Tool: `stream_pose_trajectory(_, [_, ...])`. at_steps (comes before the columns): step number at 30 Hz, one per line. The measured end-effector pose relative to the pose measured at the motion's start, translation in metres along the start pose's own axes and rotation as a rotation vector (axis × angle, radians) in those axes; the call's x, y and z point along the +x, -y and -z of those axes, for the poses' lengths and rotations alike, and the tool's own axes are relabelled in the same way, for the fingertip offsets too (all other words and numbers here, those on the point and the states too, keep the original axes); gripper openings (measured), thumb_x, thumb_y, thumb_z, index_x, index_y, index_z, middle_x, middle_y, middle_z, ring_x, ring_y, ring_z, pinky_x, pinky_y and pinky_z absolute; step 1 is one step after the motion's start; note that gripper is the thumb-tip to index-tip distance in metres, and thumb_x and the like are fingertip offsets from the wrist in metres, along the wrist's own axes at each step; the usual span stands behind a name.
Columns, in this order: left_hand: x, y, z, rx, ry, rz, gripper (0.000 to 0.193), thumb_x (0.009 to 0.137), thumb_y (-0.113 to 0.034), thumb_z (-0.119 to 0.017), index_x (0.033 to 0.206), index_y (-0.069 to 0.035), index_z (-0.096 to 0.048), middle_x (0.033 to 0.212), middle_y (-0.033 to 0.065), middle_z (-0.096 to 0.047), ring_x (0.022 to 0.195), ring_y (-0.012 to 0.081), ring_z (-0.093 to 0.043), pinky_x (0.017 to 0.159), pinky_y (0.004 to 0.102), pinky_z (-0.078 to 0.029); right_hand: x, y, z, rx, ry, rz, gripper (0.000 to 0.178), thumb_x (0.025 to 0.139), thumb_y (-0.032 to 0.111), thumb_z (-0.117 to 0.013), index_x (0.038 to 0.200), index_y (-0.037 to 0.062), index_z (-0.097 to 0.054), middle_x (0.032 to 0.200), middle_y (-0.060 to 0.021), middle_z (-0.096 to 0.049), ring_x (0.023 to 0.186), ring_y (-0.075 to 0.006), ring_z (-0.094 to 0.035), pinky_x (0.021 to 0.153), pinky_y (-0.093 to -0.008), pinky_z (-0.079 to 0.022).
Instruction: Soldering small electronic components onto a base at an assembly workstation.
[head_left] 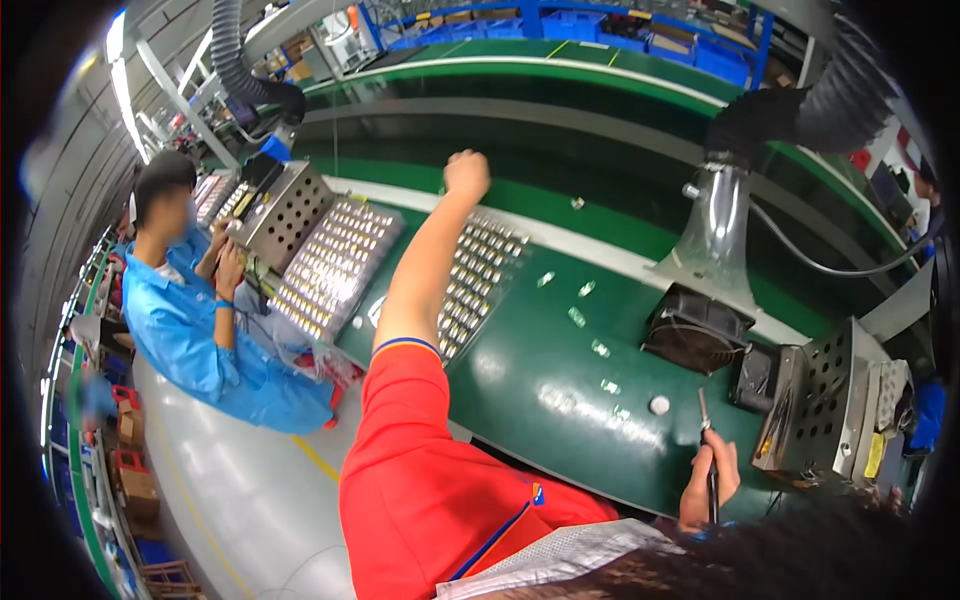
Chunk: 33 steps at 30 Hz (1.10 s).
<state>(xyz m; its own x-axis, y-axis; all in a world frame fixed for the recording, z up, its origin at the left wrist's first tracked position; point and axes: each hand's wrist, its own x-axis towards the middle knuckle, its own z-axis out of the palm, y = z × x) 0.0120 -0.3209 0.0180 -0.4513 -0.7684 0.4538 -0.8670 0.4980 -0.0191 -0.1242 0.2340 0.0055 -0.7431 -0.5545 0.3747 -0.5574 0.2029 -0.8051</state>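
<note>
My left hand [466, 176] is stretched far out past the tray's far end, over the edge of the conveyor. Its fingers are curled closed, and what they hold, if anything, is hidden. Under that forearm lies a clear tray [484, 268] filled with rows of small metallic parts. At the lower right my right hand [712, 478] grips a soldering iron [704, 408], its tip pointing away from me. Between the two hands, several small pale electronic parts [600, 348] lie loose on the green bench [540, 420]. A small white round piece [659, 405] sits left of the iron.
A black fan [697, 328] stands under a clear extraction hood [705, 230]. A perforated metal box [820, 400] is at the right. The conveyor [600, 150] runs behind, with one small part [577, 203] on it. At left, a co-worker in blue [190, 310] works beside another full tray [335, 265].
</note>
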Motion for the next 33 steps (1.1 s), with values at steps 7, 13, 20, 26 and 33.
stream_pose_trajectory(7, [0.028, 0.049, -0.052, -0.015, 0.121, 0.078, 0.014, 0.076, -0.005, -0.058, 0.081, -0.001, -0.07, 0.091, 0.0229, -0.068, 0.088, 0.0376, -0.067, 0.079, 0.0441, -0.055, 0.002, 0.001, 0.001, 0.036, -0.039, 0.078, 0.015, 0.08, -0.004, -0.06, 0.094, -0.0038, -0.066, 0.071, -0.0121, -0.058, 0.063, -0.0226, -0.051, 0.058, -0.0319, -0.04])
stream_pose_trajectory(13, [-0.024, 0.009, 0.04, -0.455, 0.228, -0.112, 0.016, 0.078, -0.008, -0.061, 0.089, 0.001, -0.068, 0.08, 0.0172, -0.068, 0.079, 0.0301, -0.068, 0.072, 0.0359, -0.053, 0.003, 0.001, 0.0, 0.036, -0.022, 0.141, 0.016, 0.082, -0.004, -0.059, 0.096, -0.0024, -0.066, 0.068, -0.0088, -0.052, 0.061, -0.0181, -0.05, 0.054, -0.0285, -0.038])
stream_pose_trajectory(20, [-0.223, -0.132, 0.138, -1.175, 0.688, -0.474, 0.016, 0.086, -0.004, -0.062, 0.102, -0.002, -0.065, 0.084, 0.0002, -0.062, 0.077, 0.0072, -0.054, 0.068, 0.0234, -0.045, 0.001, -0.001, 0.0, 0.076, -0.067, 0.212, 0.017, 0.08, -0.004, -0.059, 0.096, -0.0036, -0.066, 0.062, -0.0075, -0.053, 0.058, -0.0179, -0.047, 0.054, -0.0297, -0.036])
stream_pose_trajectory(26, [-0.257, -0.207, 0.136, -1.317, 0.862, -0.354, 0.016, 0.085, -0.006, -0.067, 0.1, 0.0, -0.067, 0.086, 0.003, -0.065, 0.072, 0.0057, -0.057, 0.064, 0.022, -0.046, -0.002, 0.004, -0.003, 0.114, -0.09, 0.268, 0.018, 0.08, -0.007, -0.059, 0.096, -0.0039, -0.066, 0.063, -0.0067, -0.052, 0.058, -0.0161, -0.045, 0.053, -0.0284, -0.035])
stream_pose_trajectory(33, [-0.256, -0.222, 0.11, -1.288, 0.753, -0.473, 0.015, 0.083, -0.005, -0.068, 0.098, -0.002, -0.068, 0.08, 0.0029, -0.058, 0.068, 0.011, -0.057, 0.062, 0.0253, -0.045, -0.007, 0.001, -0.002, 0.077, -0.13, 0.249, 0.018, 0.08, -0.006, -0.06, 0.097, -0.003, -0.066, 0.065, -0.0068, -0.052, 0.06, -0.0165, -0.046, 0.055, -0.0281, -0.036])
